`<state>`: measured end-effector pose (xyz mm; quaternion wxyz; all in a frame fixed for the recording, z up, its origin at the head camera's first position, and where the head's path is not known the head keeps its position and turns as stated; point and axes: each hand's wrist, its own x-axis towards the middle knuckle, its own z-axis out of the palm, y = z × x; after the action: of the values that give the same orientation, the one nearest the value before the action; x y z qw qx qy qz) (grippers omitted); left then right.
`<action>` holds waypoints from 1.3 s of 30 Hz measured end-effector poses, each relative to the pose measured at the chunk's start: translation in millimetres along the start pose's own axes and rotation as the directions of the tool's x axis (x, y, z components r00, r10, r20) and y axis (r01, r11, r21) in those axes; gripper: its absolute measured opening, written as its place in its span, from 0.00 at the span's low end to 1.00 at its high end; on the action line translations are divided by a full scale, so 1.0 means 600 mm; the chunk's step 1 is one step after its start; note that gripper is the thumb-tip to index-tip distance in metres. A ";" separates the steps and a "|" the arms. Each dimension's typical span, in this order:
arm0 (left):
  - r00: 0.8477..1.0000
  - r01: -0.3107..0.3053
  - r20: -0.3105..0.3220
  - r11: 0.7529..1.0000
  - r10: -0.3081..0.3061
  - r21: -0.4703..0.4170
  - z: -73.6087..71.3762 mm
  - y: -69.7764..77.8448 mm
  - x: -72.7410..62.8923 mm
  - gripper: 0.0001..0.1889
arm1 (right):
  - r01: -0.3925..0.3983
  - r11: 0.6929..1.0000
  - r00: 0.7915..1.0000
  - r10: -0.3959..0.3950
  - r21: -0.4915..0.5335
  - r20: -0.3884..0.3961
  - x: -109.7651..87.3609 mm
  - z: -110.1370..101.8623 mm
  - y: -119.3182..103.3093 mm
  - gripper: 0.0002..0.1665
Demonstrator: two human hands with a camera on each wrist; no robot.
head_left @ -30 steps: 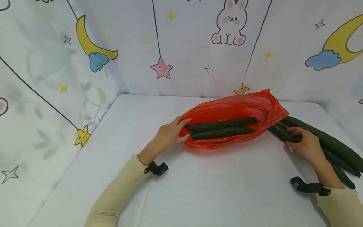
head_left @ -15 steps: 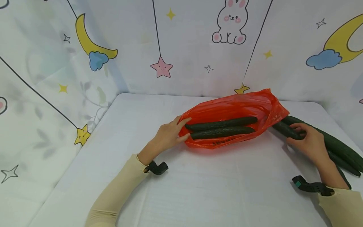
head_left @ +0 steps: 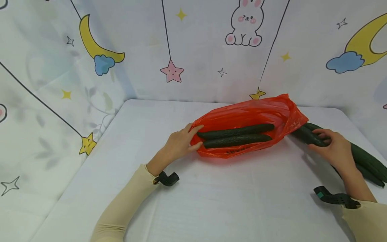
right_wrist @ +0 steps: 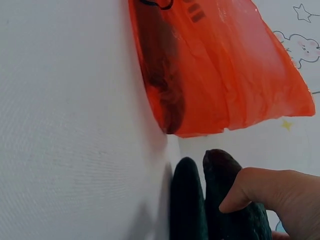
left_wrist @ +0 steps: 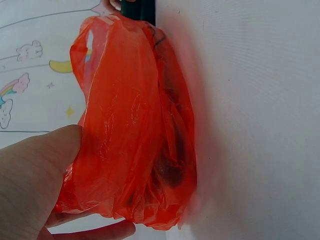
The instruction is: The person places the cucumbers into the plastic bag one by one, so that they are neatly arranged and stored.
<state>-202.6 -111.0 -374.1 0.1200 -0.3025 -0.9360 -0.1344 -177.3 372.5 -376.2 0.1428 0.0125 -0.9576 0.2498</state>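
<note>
A red plastic bag (head_left: 251,114) lies on its side, its open mouth toward the right. Inside it, side by side, lie two dark green cucumbers (head_left: 237,140). My left hand (head_left: 178,143) holds the bag's closed left end, thumb and fingers on either side of the plastic. At the bag's mouth my right hand (head_left: 337,149) grips a cucumber (head_left: 306,136) between thumb and fingers, with its tip near the bag's edge. The right wrist view shows my thumb on this cucumber (right_wrist: 217,175) and another cucumber (right_wrist: 187,200) beside it. The held cucumber's far end is mostly hidden by the hand.
More long cucumbers (head_left: 367,159) lie on the right side of the white table (head_left: 211,201), behind and beside my right hand. A patterned cloth (head_left: 145,40) hangs behind and to the left of the table. Each wrist wears a black camera mount (head_left: 167,179).
My right hand has moved slightly right and closed more firmly round the cucumber, whose far end has shifted away from the other cucumbers. The left hand and bag have stayed in place.
</note>
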 end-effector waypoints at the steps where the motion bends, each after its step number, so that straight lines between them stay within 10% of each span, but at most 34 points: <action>1: 1.000 0.000 0.001 1.000 0.000 0.000 0.000 0.000 0.000 0.30 | 0.002 1.000 1.000 -0.002 0.003 -0.005 0.000 -0.002 0.000 0.29; 39: 1.000 -0.002 0.002 1.000 0.002 -0.003 -0.001 0.002 0.000 0.30 | -0.125 0.992 0.977 0.119 -0.027 -0.176 -0.008 -0.052 -0.039 0.29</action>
<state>-201.9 -110.3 -373.4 0.1190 -0.3039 -0.9355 -0.1354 -162.3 367.1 -340.3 0.2106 -0.0707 -0.9450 0.2402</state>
